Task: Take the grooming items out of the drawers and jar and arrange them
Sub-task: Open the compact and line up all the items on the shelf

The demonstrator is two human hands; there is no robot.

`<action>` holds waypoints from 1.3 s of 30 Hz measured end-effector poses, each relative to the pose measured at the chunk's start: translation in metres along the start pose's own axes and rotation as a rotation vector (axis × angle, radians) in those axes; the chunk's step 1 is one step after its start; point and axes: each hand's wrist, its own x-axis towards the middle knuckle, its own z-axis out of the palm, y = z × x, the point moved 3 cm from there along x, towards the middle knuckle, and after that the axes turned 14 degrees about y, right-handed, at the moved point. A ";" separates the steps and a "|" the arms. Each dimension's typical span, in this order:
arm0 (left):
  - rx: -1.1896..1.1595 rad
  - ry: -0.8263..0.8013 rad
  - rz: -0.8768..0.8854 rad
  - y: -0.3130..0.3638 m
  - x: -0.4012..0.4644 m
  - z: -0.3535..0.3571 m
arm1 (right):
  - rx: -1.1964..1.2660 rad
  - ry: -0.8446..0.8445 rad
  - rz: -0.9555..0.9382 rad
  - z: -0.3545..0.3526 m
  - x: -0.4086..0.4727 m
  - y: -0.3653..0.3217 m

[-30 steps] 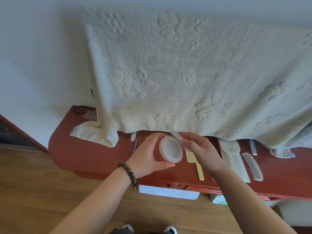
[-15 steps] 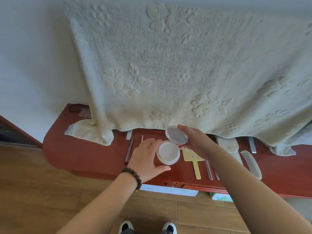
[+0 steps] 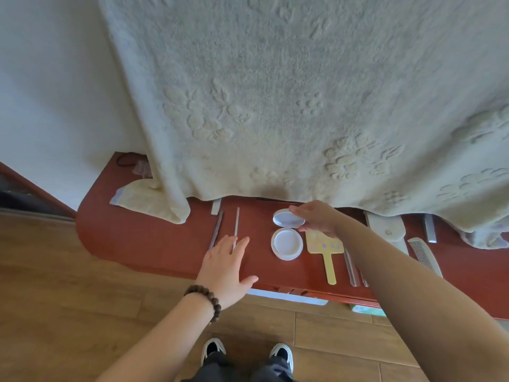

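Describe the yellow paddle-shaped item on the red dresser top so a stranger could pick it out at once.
Find the red dresser top under the hanging cream towel. Just right of the open white jar, partly under the right hand, lies the yellow paddle, its handle pointing to the front edge. It is the only yellow piece, dotted purple; its neighbours are grey or white.

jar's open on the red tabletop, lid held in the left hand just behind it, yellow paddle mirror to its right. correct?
Wrong hand. The head view shows the right hand holding the lid just behind the open jar; the left hand holds nothing. The yellow paddle mirror is right of the jar.
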 end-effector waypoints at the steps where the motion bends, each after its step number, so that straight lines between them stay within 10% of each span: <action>1: -0.002 0.003 -0.001 -0.001 0.000 -0.001 | -0.005 0.009 0.006 0.001 0.000 0.001; 10: 0.028 0.030 -0.040 -0.010 0.002 -0.004 | -0.279 0.529 -0.220 0.021 -0.045 0.027; 15: 0.034 0.018 -0.049 -0.012 0.004 -0.001 | -0.623 0.471 -0.248 0.066 -0.059 0.050; 33: -0.026 0.008 -0.097 -0.043 -0.006 -0.004 | -0.547 0.669 -0.285 0.075 -0.063 0.018; 39: -0.027 0.031 -0.145 -0.063 -0.008 -0.015 | -0.612 0.358 -0.255 0.136 -0.064 -0.031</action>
